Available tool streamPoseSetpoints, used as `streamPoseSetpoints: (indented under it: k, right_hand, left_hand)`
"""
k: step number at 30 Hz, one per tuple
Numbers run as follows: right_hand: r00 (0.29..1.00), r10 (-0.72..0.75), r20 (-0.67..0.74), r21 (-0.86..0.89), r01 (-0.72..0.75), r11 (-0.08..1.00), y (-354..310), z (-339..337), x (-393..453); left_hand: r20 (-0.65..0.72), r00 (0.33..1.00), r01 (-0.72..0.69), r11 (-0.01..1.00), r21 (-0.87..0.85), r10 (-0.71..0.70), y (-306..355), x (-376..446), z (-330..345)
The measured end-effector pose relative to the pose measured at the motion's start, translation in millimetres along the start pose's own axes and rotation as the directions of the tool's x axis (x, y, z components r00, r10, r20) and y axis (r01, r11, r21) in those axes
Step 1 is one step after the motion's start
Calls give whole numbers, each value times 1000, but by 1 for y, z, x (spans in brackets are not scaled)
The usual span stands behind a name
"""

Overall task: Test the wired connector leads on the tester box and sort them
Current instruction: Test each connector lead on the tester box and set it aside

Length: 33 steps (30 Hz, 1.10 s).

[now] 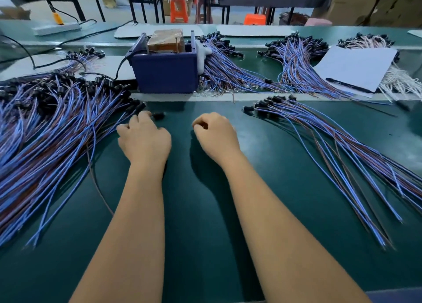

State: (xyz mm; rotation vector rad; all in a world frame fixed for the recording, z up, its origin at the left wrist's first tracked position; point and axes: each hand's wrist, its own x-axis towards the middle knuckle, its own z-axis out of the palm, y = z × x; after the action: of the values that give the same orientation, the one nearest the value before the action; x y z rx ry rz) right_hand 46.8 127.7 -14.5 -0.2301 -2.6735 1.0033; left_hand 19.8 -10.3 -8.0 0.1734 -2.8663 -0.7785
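Where the green bench top [205,211] meets the left edge, a large fanned pile of blue-and-brown wired leads [45,147], black connector heads bunched at the far end, loose wire tails spread toward the near edge; farther back on the left, a smaller bundle of leads [84,57] beside a black power cable [29,55], with a white power strip [56,28] beyond; at the inner edge of the big pile, left hand [143,138], knuckles up, fingers curled down among the connector heads, fingertips at one black connector [158,116] lying just apart from the pile; whether actually pinched, cannot tell; behind and between the hands, blue tester box [166,74], open-topped, a brown taped block [166,41] inside, a cable running out of its left side; right of centre, right hand [217,135], hovering over bare mat, fingers curled loosely inward, nothing visible in them; behind the box on the right, a heap of leads [228,74] spilling toward the strip edge; nearer, right of the right hand, a sorted fan of leads [331,147], connectors pointing left, tails running off to the right; farther back, another bundle [296,60]; at far right, a white sheet [356,67] with a black pen [347,85] on it, resting over white-wired leads [397,78].
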Motion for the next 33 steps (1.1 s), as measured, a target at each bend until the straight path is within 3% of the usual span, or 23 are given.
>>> streamPoseSetpoints:
  k: [3, 8, 10, 12, 14, 17, 19, 21, 25, 29, 31, 33]
  right_hand:
    - [1000, -7, 11, 42, 6, 999, 5, -2, 0]
    - [1000, 7, 9, -3, -7, 1000, 3, -1, 0]
    - [1000, 24, 6, -2, -24, 1000, 3, -1, 0]
    - [999, 42, 1, 6, -42, 999, 1, 0, -1]
    - [998, 61, -7, 14, -61, 998, -1, 0, -1]
    - [997, 68, -22, 137, -64, 988, 0, -3, 0]
    - [997, 78, -11, 388, -68, 919, 1, -9, -3]
    - [997, 79, 2, 659, -61, 749, 1, -16, -5]
    - [982, 122, 141, 895, -179, 409, 3, -29, -3]
    - [972, 173, 160, 911, -213, 354, 4, -30, -2]
    - [971, 184, 153, 926, -206, 316, 5, -30, -3]
    - [973, 173, 151, 932, -198, 303, 8, -32, -3]
  left_hand:
    - [-23, 999, -22, 997, 68, 24, 3, 0, 0]
    - [-51, 994, -92, 996, 14, 92, 1, -1, 4]
    - [-125, 986, -128, 986, -104, 114, 1, -2, 7]
    - [-209, 973, -167, 928, -334, 100, 6, -3, 7]
    - [-204, 978, -167, 758, -631, 46, 15, -5, 6]
    - [-25, 998, -39, 263, -964, 57, 31, -14, 1]
    - [108, 974, 120, -49, -991, 199, 42, -22, 2]
    - [207, 912, 273, -147, -951, 355, 48, -27, 3]
    - [303, 741, 378, 0, -926, 599, 49, -31, 0]
    - [479, 565, 380, 303, -874, 672, 50, -36, -1]
    - [607, 470, 321, 517, -793, 641, 51, -38, 2]
    - [688, 407, 268, 641, -719, 602, 50, -38, 3]
